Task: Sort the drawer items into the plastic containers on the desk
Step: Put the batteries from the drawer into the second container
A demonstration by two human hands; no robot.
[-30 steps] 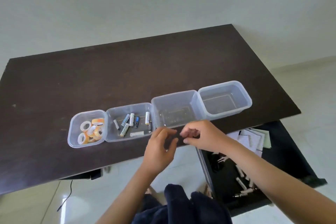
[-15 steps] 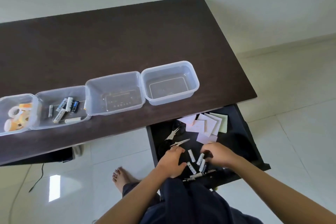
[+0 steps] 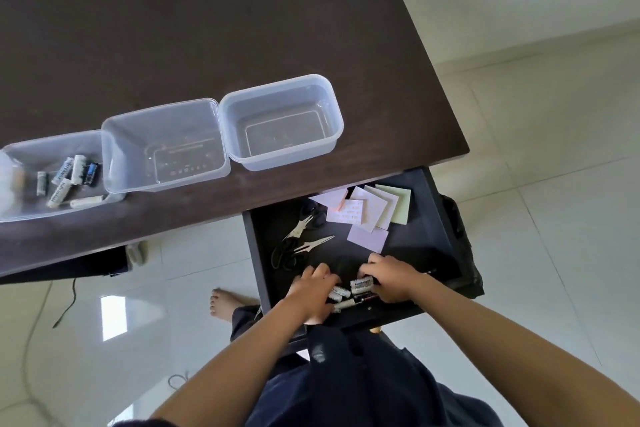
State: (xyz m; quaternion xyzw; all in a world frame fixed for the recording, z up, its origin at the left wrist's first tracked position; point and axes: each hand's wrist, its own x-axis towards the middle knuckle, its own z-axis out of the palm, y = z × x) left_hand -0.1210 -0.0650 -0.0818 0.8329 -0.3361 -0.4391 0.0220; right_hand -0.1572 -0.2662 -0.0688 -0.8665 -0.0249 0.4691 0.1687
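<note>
Both hands are down in the open black drawer (image 3: 433, 218) near its front edge. My left hand (image 3: 313, 291) curls over several white batteries (image 3: 341, 293). My right hand (image 3: 389, 277) curls its fingers round a white battery (image 3: 361, 285). On the dark desk (image 3: 207, 45) stand clear plastic containers: a battery container (image 3: 20, 156) at the left, an empty middle one (image 3: 166, 114), and an empty right one (image 3: 332, 114). Deeper in the drawer lie two pairs of scissors (image 3: 301, 236) and several sticky note pads (image 3: 367, 215).
The desk's front edge overhangs the back of the drawer. A bare foot (image 3: 225, 302) rests on the white tiled floor beside a cable (image 3: 65, 305). Dark clothing on my lap (image 3: 346, 374) sits just below the drawer front.
My hands left the desk edge by the containers and dropped into the drawer. They now close on the batteries at its front. My view tilted down and right.
</note>
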